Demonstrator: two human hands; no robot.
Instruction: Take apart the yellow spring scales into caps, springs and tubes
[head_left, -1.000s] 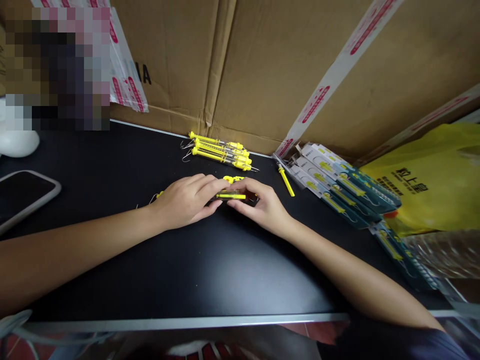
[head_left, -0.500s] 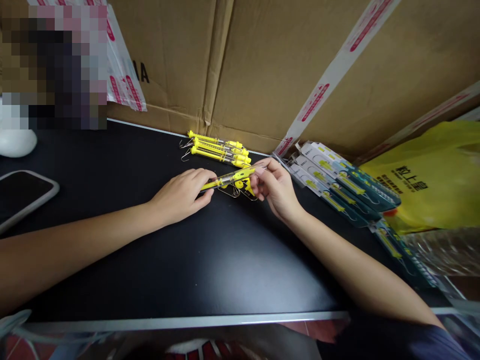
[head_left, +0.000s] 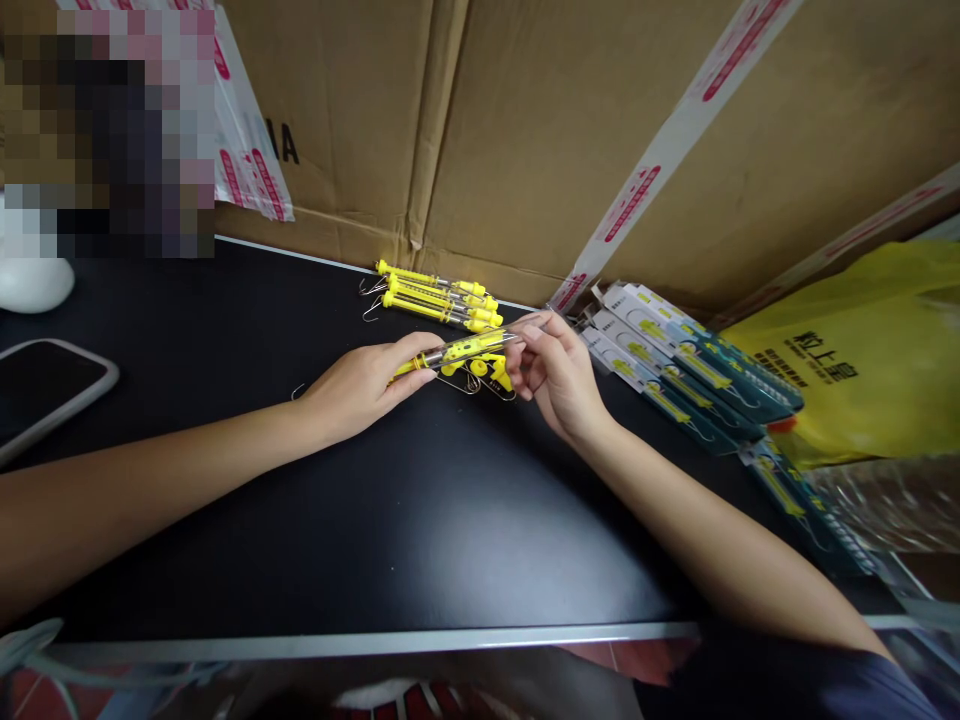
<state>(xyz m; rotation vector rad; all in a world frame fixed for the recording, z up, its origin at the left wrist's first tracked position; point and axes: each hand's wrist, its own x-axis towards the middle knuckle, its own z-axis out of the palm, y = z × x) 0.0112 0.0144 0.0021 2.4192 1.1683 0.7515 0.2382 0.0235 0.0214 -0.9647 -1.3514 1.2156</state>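
A yellow spring scale (head_left: 469,347) with a clear tube is held slantwise above the black table. My left hand (head_left: 360,385) pinches its lower left end between thumb and fingers. My right hand (head_left: 555,372) is closed on the clear upper right end, fingers curled. A thin hook (head_left: 298,391) pokes out beside my left wrist. Under the held scale lie loose yellow end pieces (head_left: 499,376) and wire hooks (head_left: 472,384), partly covered. Just behind, several more yellow spring scales (head_left: 435,300) lie side by side, their hooks pointing left.
Printed spring scale boxes (head_left: 675,365) are stacked to the right, near a yellow plastic bag (head_left: 862,350). A large cardboard box (head_left: 562,150) stands along the back edge. A phone (head_left: 52,390) and a white rounded object (head_left: 34,285) lie on the left. The table's front edge (head_left: 375,640) runs below.
My left hand has shifted slightly left and down. The yellow part has slid left from my right fingers, leaving clear tube there. A hook now shows by my left wrist.
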